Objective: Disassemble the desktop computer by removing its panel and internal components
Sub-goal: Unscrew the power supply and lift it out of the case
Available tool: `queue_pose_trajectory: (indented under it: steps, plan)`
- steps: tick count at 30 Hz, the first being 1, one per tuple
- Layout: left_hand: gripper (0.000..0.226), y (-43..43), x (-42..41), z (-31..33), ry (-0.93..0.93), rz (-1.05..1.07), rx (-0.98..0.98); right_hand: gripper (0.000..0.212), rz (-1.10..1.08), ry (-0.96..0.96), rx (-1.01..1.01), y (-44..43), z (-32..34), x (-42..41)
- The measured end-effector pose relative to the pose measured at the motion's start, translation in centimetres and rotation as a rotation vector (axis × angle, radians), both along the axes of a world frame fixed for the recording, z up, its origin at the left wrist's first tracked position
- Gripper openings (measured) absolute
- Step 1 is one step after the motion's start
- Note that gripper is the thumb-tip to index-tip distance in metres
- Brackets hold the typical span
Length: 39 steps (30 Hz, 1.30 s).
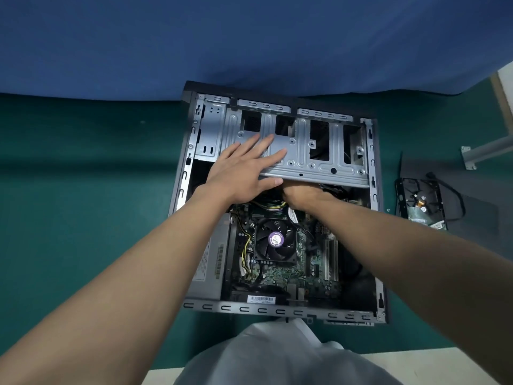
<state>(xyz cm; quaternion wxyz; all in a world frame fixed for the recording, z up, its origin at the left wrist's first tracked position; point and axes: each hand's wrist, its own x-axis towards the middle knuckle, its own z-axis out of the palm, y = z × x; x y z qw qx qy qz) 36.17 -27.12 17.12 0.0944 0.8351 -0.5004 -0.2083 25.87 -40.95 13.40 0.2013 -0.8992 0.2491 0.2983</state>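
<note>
The desktop computer case (pixel 279 311) lies open on its side on the green surface, its side panel off. Inside I see the motherboard (pixel 288 276) with a black CPU fan (pixel 275 240) and a grey power supply (pixel 212 262) on the left. A silver metal drive cage (pixel 313 151) spans the far half. My left hand (pixel 244 170) lies flat on the cage with straight fingers, thumb at its near edge. My right hand (pixel 302 194) reaches under the cage's near edge; its fingers are hidden there.
A removed hard drive (pixel 420 202) with a black cable lies on a dark panel (pixel 449 195) to the right of the case. A metal bracket (pixel 483 152) sits at far right. A blue cloth (pixel 249 45) covers the far side. My grey-clad knee is at the bottom.
</note>
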Motion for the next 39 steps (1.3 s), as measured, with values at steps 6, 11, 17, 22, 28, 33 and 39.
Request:
queue_pose_trajectory:
  steps: [6, 11, 17, 22, 28, 33, 39]
  plan:
    - [0.059, -0.1, 0.1, 0.0, 0.03, 0.005, 0.005, 0.033, 0.026, 0.007, -0.049, 1.0, 0.0, 0.2]
    - [0.054, -0.2, 0.2, 0.0, 0.052, 0.021, 0.001, 0.011, 0.048, 0.022, -0.037, 0.2, -0.3, 0.4]
    - [0.053, -0.1, 0.0, 0.0, 0.06, 0.026, -0.002, 0.032, 0.045, -0.027, -0.071, 0.4, -0.9, 0.3]
    - [0.052, -0.2, 0.0, 0.0, 0.065, 0.033, -0.001, 0.024, 0.198, 0.025, -0.15, 0.0, -1.1, 0.7]
    - [0.051, -0.2, 0.1, 0.0, 0.067, 0.041, 0.004, 0.037, 0.221, -0.026, -0.142, 0.5, -1.2, 0.9]
    - [0.051, -0.2, 0.0, -0.1, 0.068, 0.048, -0.005, 0.013, 0.153, -0.016, -0.079, 0.7, -1.1, 0.4]
    - [0.051, -0.3, 0.0, 0.0, 0.062, 0.046, -0.002, 0.009, 0.08, -0.092, -0.069, 0.5, -1.3, 0.4]
